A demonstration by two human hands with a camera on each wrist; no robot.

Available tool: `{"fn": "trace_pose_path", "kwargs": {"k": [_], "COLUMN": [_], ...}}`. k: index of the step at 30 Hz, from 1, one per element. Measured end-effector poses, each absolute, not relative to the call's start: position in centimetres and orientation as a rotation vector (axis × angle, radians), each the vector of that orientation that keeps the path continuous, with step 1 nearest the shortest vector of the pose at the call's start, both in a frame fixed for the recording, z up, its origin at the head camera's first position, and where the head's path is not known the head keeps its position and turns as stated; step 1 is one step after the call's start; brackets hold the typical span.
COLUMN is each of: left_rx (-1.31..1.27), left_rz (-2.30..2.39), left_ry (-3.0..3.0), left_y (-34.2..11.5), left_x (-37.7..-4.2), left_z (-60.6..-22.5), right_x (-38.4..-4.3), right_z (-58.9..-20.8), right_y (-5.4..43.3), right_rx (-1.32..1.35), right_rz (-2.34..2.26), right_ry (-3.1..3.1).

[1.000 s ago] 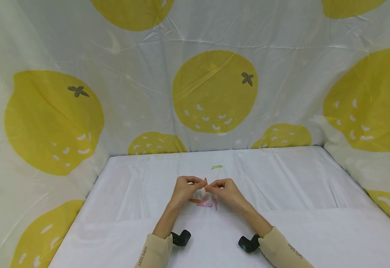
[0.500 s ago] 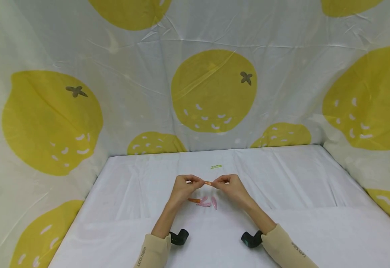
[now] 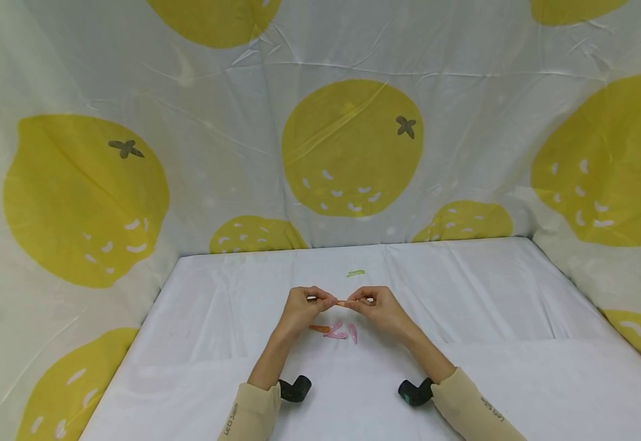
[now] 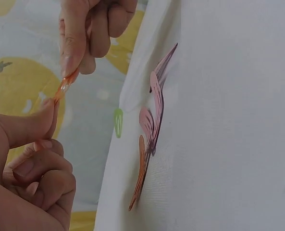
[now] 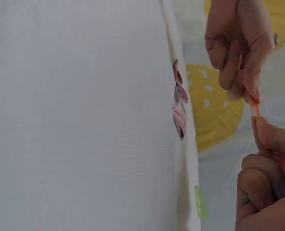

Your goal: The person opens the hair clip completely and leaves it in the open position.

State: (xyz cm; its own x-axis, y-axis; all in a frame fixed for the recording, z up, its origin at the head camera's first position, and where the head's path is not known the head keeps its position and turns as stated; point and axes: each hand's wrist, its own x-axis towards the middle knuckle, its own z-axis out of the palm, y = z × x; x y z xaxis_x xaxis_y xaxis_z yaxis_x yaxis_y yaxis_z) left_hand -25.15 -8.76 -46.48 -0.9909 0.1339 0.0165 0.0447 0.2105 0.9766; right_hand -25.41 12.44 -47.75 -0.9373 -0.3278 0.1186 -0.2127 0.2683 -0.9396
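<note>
An orange snap hair clip (image 3: 341, 302) is held up above the table, stretched between both hands. The left hand (image 3: 299, 310) pinches one end of it between thumb and index finger. At the other end, the right hand (image 3: 379, 307) pinches it the same way. The wrist views show the clip's middle (image 4: 63, 88) bare between the fingertips, its ends covered. Below the hands lie a second orange hair clip (image 3: 319, 329) and several pink hair clips, one pink clip (image 3: 352, 333) apart from the others. A green hair clip (image 3: 356, 273) lies farther back, beyond the hands.
A white cloth (image 3: 215, 318) with creases covers the table. Behind and at both sides hang white curtains (image 3: 463, 141) printed with yellow lemons. Black angled pieces (image 3: 296, 389) stick out at both sleeve cuffs.
The orange clip in the hands has turned from upright to level. The right hand shifted slightly right and re-gripped its end; the left hand kept its pinch. The clips on the table stayed put.
</note>
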Motion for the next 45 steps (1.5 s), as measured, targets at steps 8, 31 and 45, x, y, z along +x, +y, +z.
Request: {"fn": "trace_pose_path", "kwargs": {"k": [8,31,45], "left_rx": [0.255,0.334,0.340], "left_rz": [1.910,1.815,1.761], "left_ry": [2.380,2.569,2.621], "left_y": [-9.1,-9.1,-8.4], "left_x": [-25.1,-25.4,-25.5], "left_z": [-46.5,-46.5,-46.8], "right_x": [-25.6,-26.2,-26.4], "right_z": [-47.8,-47.8,-47.8], "right_y": [13.1,14.2,14.4], "right_rx": [-0.553,-0.613,-0.468], "right_rz": [-1.760,-1.689,-1.725], "right_ry": [2.392,2.456,2.505]}}
